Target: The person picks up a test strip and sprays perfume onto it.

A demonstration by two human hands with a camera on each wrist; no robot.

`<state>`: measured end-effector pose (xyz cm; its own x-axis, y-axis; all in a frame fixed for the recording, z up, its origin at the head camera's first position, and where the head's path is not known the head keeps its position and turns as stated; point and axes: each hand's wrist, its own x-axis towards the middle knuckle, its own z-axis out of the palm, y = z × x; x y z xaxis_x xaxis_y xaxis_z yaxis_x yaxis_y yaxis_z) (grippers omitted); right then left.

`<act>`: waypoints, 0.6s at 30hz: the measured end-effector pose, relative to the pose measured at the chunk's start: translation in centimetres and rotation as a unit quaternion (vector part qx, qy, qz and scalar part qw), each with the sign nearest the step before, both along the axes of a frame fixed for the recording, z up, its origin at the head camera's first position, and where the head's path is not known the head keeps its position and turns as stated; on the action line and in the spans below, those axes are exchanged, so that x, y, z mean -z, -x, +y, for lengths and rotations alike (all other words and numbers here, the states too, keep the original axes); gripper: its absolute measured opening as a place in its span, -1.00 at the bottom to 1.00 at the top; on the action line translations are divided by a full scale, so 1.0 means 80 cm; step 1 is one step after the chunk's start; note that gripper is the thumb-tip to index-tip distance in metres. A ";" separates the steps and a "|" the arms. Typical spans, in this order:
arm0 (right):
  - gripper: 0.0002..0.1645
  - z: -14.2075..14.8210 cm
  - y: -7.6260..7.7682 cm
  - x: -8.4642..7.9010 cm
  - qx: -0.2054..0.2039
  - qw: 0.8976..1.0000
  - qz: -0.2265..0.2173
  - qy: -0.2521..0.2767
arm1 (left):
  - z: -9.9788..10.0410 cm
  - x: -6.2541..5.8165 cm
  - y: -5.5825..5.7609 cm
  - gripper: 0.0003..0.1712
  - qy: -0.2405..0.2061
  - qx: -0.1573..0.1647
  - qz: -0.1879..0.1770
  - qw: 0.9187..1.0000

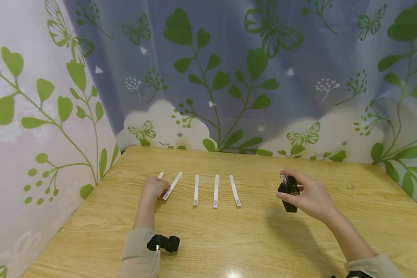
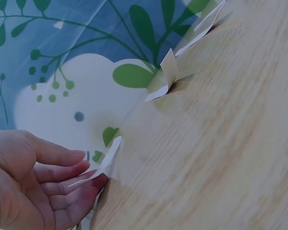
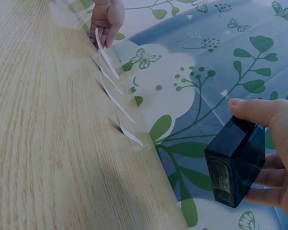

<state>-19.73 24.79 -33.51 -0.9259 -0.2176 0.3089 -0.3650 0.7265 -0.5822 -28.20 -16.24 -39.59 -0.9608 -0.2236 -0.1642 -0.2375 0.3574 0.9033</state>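
Observation:
Several white paper strips lie in a row on the wooden table (image 1: pixel 264 239). My left hand (image 1: pixel 154 188) rests at the left end of the row, its curled fingertips (image 2: pixel 93 184) pinching the end of a strip (image 2: pixel 105 163), which lifts off the wood. Beside the hand lies a second strip (image 1: pixel 172 185), with more (image 1: pixel 216 190) to the right. My right hand (image 1: pixel 311 197) is right of the row and holds a small black bottle (image 1: pixel 287 191) above the table, thumb on top. The bottle (image 3: pixel 235 165) is dark and boxy.
A curtain (image 1: pixel 229 77) printed with green leaves and butterflies hangs close behind and to both sides of the table. A black wrist camera (image 1: pixel 163 243) sits on my left forearm. Bare wood lies in front of the strips.

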 end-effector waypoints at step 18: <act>-0.23 0.001 0.000 0.002 -0.006 1.000 0.003 0.014 | 0.020 -0.024 -0.013 -0.83 -0.006 0.048 0.036 0.998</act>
<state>-19.70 24.87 -33.69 -0.9213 -0.2202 0.3203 -0.3772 0.7057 -0.5998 -27.19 -14.66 -37.68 -0.9871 -0.1280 -0.0961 -0.1369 0.3641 0.9212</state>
